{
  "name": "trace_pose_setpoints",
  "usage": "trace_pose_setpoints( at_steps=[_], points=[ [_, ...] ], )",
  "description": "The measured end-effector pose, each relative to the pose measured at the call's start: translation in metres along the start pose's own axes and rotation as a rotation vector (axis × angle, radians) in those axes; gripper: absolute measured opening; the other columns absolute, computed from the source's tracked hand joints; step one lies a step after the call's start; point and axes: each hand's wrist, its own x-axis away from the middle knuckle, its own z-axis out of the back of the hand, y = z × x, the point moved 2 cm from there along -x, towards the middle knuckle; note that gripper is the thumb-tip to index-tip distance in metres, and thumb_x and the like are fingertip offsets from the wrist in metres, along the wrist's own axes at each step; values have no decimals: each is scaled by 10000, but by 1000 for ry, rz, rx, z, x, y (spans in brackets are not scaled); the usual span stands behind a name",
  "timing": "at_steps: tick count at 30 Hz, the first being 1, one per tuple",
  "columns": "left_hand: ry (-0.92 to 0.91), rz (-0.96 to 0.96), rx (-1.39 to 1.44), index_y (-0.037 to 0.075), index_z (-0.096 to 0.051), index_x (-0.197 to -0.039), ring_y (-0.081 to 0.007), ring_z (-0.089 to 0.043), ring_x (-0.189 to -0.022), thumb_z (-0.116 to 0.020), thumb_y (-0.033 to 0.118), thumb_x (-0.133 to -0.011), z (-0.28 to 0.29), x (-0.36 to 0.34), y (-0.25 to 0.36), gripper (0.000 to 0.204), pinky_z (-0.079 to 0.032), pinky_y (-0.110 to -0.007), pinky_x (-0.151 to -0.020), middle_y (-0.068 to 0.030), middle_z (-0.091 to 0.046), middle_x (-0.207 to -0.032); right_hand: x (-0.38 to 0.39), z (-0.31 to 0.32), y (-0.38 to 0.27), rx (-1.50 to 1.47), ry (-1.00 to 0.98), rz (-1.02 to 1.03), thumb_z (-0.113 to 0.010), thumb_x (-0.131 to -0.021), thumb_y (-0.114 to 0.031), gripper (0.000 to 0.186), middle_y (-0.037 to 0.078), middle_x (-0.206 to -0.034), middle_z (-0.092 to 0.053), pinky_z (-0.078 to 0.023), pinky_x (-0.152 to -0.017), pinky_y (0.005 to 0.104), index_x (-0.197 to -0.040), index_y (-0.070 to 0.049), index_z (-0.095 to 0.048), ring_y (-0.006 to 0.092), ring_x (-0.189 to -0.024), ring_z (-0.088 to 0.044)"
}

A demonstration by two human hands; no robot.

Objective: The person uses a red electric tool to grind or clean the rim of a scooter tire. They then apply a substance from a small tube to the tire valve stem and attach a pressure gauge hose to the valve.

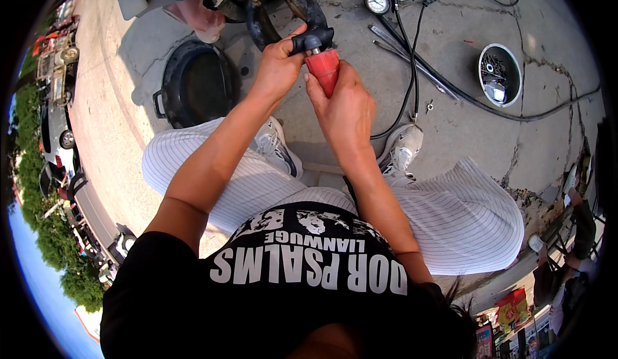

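Note:
My left hand (280,69) is closed around a folded piece of black rubber tube (314,23). Just to its right, my right hand (344,105) wraps round a red tapered tool (324,69). This tool has a short metal neck and a dark rounded head, which lies against the black rubber at my left fingers; its exact kind cannot be made out. Further loops of the black rubber run up toward the top edge. Both hands are above the concrete, ahead of my shoes.
A black handled tub (199,83) stands at left. Right of my hands lie metal bars (415,63), black hoses (473,95) and a round gauge (377,2). A metal bowl (499,76) holds small metal parts. Vehicles (59,134) stand far left; people sit far right.

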Motion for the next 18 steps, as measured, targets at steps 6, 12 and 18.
trace_pose_setpoints(
  at_steps=[6, 12, 18],
  points=[
    [15, -240, -345, 93, -734, -1049, -207, -551, -1261, -608, 1, -851, 5, -1, -9, 252, -309, -435, -1113, -109, -547, -1405, 0, 0, 0, 12, 14, 17, -711, -841, -356, 457, 235, -801, -663, -518, -654, 480, -1057, 33, -606, 430, -724, -656],
    [12, -314, -472, 117, -732, -1027, -224, -499, -1313, -610, 23, -851, 8, -1, -11, 233, -206, -500, -1141, -83, -567, -1384, 1, 2, -1, 20, -5, 16, -715, -839, -354, 463, 242, -836, -665, -519, -664, 481, -1064, 35, -602, 428, -743, -658],
    [18, -336, -622, 108, -730, -1015, -228, -488, -1324, -602, 24, -852, 7, 3, -5, 223, -206, -527, -1134, -91, -581, -1364, 1, 3, -4, 24, -19, 15, -717, -838, -350, 468, 246, -840, -665, -518, -650, 480, -1069, 39, -598, 429, -737, -656]
  ],
)
